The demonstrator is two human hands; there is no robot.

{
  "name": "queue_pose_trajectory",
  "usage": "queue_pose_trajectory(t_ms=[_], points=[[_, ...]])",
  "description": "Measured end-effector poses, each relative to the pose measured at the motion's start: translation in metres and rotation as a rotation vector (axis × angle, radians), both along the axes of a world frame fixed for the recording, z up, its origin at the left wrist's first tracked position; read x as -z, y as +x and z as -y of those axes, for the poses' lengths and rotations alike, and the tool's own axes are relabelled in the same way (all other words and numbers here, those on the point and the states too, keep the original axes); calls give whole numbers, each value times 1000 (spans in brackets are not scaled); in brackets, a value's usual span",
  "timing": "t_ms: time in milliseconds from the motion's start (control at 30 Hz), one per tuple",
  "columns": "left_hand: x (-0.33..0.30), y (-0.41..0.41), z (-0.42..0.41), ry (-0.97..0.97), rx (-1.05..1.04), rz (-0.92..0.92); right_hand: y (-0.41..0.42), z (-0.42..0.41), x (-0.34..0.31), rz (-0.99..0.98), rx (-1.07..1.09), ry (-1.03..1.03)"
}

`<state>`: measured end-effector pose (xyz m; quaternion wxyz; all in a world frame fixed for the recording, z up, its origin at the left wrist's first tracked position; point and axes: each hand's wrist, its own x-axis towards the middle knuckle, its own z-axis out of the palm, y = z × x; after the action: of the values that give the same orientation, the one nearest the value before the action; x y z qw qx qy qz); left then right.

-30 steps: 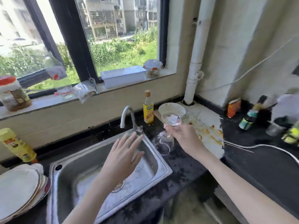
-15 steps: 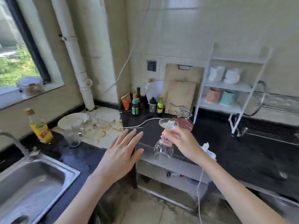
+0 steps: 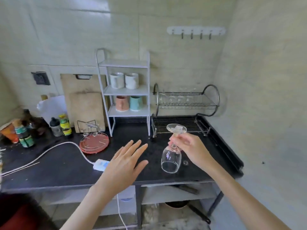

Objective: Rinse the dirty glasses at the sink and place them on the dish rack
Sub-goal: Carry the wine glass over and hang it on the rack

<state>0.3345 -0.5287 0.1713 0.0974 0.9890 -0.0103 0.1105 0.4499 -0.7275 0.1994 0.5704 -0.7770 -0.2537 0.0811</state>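
A person's right hand [image 3: 187, 147] pinches the stem of a wine glass [image 3: 172, 155], held upside down above the black desk [image 3: 58, 166], its foot [image 3: 176, 128] uppermost and its bowl mouth tipped down toward the camera. The left hand [image 3: 123, 165] hovers just beside the glass, palm down, fingers straight and spread, holding nothing. Beyond the right hand, against the back wall, stands a two-tier wire dish rack [image 3: 186, 103]; clear glasses [image 3: 178, 97] sit on its upper tier, too faint to count. Its lower tier [image 3: 176, 124] lies directly behind the raised foot of the held glass. Past the left hand stands a white shelf unit [image 3: 125, 92] holding four mugs [image 3: 123, 80]. A round red trivet [image 3: 94, 142] lies on the desk beyond the left fingertips, and a white power strip [image 3: 101, 165] with its cable rests just to the far side of that hand's wrist.
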Motion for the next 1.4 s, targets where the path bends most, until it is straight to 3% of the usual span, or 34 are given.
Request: queue_pose_trajectory(t_ms=[467, 800, 1000, 1233, 1400], points=[[-10, 276, 17, 49, 185, -46, 226, 46, 9, 35, 266, -116], [-9, 438, 15, 149, 208, -228, 395, 50, -7, 67, 462, -164], [20, 488, 22, 141, 101, -307, 493, 57, -1, 79, 522, -106], [41, 512, 30, 111, -52, -405, 566, 46, 29, 63, 446, -231], [54, 511, 28, 106, -66, -369, 593, 39, 50, 56, 379, -314]])
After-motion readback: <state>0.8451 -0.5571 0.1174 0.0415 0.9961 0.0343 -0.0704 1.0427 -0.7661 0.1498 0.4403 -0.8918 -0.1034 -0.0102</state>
